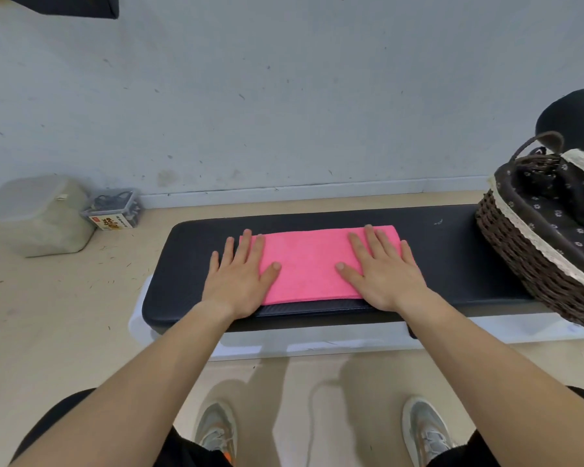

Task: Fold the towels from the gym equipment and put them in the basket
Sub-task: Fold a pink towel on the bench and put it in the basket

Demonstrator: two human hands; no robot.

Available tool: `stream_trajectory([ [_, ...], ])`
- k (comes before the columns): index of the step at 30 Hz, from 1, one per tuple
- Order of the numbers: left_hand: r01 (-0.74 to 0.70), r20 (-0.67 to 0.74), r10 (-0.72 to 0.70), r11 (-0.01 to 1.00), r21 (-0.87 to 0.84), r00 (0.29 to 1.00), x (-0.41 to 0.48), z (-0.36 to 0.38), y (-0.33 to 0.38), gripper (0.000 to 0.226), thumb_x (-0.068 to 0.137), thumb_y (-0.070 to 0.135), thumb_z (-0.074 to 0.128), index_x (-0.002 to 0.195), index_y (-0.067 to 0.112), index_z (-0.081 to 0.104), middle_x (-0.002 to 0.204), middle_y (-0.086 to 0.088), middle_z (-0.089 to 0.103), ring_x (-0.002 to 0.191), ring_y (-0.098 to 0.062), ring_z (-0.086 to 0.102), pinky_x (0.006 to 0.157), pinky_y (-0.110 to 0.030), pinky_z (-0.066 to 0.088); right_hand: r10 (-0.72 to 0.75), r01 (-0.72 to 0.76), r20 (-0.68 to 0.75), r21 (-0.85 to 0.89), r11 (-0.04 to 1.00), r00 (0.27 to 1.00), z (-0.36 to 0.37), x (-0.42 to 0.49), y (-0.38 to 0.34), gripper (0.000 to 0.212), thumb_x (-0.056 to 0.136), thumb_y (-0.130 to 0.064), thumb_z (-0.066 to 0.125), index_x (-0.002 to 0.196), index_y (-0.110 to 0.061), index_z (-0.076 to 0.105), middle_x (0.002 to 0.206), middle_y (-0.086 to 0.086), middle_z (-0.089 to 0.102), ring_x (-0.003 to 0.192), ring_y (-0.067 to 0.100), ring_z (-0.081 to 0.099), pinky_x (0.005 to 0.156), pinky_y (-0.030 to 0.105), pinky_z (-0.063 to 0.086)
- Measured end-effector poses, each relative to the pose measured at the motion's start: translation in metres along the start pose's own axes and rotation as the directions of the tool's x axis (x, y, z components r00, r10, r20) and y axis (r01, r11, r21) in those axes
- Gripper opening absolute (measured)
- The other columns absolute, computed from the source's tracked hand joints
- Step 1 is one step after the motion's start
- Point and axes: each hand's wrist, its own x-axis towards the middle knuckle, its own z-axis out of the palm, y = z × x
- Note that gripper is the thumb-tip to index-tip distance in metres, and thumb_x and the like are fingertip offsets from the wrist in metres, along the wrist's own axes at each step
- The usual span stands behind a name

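Pink towel folded flat on black bench; lined wicker basket at right

Soft, even indoor light keeps the scene bright. The black bench pad carries a faint sheen along its near edge; pale shadows lie on the floor in front of it. Wide-angle distortion bows the baseboard behind it and stretches the basket at its right end.

Bare table lies between the pink towel and the wicker basket, whose wall blocks the table's right end.
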Motion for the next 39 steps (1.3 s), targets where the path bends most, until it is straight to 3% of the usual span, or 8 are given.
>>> stream_trajectory([
  [3,0.040,-0.154,-0.043,0.999,-0.026,0.987,-0.005,-0.006,-0.009,0.058,0.103,0.047,0.026,0.157,0.024,0.018,0.165,-0.005,0.017,0.150,-0.031,0.018,0.118,-0.050,0.023,0.062,-0.064,-0.051,-0.037,0.997,0.997,-0.007,-0.002,0.005,0.078,0.096,-0.068,0.014,0.160,-0.024,0.003,0.167,0.005,-0.007,0.154,0.023,-0.008,0.122,0.053,-0.003],
  [6,0.228,-0.280,-0.243,0.970,-0.086,0.928,-0.004,-0.020,-0.008,0.049,0.097,0.038,0.044,0.139,0.014,0.044,0.138,-0.011,0.049,0.123,-0.034,0.048,0.093,-0.047,0.043,-0.094,0.104,-0.213,0.036,0.994,0.973,-0.021,-0.001,-0.001,0.060,0.101,-0.053,0.032,0.152,-0.022,0.033,0.163,0.002,0.026,0.150,0.025,0.022,0.122,0.048,0.017],
  [10,0.363,-0.078,-0.379,0.917,-0.167,0.922,0.004,-0.026,-0.007,0.052,0.089,0.054,0.049,0.114,0.009,0.054,0.114,-0.009,0.058,0.103,-0.033,0.058,0.077,-0.041,0.047,-0.349,0.381,-0.173,0.213,0.900,0.921,-0.034,0.000,-0.017,0.038,0.094,-0.038,0.060,0.130,-0.028,0.061,0.151,-0.006,0.046,0.141,0.018,0.036,0.114,0.033,0.029],
  [16,0.218,-0.120,-0.269,0.920,-0.327,0.956,0.006,-0.031,0.001,0.022,0.089,0.029,0.059,0.097,0.012,0.048,0.090,-0.003,0.059,0.081,-0.024,0.059,0.060,-0.035,0.043,-0.376,0.390,-0.103,0.262,0.883,0.921,-0.028,0.010,-0.021,0.034,0.077,-0.040,0.077,0.109,-0.034,0.065,0.151,-0.009,0.043,0.139,0.015,0.034,0.113,0.031,0.030],
  [23,0.099,-0.053,-0.255,0.545,-0.832,0.965,0.011,-0.051,-0.010,0.029,0.084,0.015,0.077,0.100,0.015,0.054,0.096,-0.003,0.062,0.084,-0.017,0.062,0.064,-0.027,0.048,-0.376,0.358,-0.003,0.312,0.880,0.927,-0.035,0.014,-0.022,0.043,0.073,-0.037,0.083,0.112,-0.033,0.065,0.158,-0.007,0.032,0.144,0.012,0.026,0.108,0.020,0.019],
  [28,-0.099,-0.193,-0.240,0.356,-0.929,0.951,0.016,-0.084,-0.006,0.027,0.081,0.009,0.079,0.100,0.015,0.061,0.087,-0.006,0.064,0.076,-0.016,0.063,0.068,-0.030,0.050,-0.442,0.461,-0.132,0.290,0.838,0.887,-0.019,0.025,-0.069,0.042,0.071,-0.039,0.079,0.110,-0.026,0.067,0.142,0.003,0.052,0.136,0.023,0.041,0.113,0.032,0.029],
  [33,-0.161,-0.271,-0.188,0.454,-0.876,0.944,0.018,-0.093,0.017,0.025,0.081,0.016,0.079,0.098,0.023,0.061,0.092,-0.006,0.066,0.078,-0.015,0.063,0.068,-0.029,0.051,-0.487,0.533,-0.217,0.370,0.761,0.846,-0.019,0.028,-0.099,0.031,0.068,-0.048,0.064,0.092,-0.029,0.068,0.106,-0.013,0.065,0.102,0.013,0.058,0.091,0.039,0.048],
  [39,-0.158,-0.293,-0.103,0.651,-0.743,0.951,0.029,-0.074,0.058,0.023,0.079,0.017,0.077,0.095,0.022,0.061,0.080,0.007,0.061,0.072,-0.008,0.058,0.064,-0.015,0.044,-0.202,0.319,-0.293,0.438,0.841,0.935,-0.033,0.017,-0.035,0.017,0.084,-0.036,0.060,0.096,-0.031,0.069,0.108,-0.008,0.062,0.110,0.018,0.056,0.096,0.039,0.047],
])
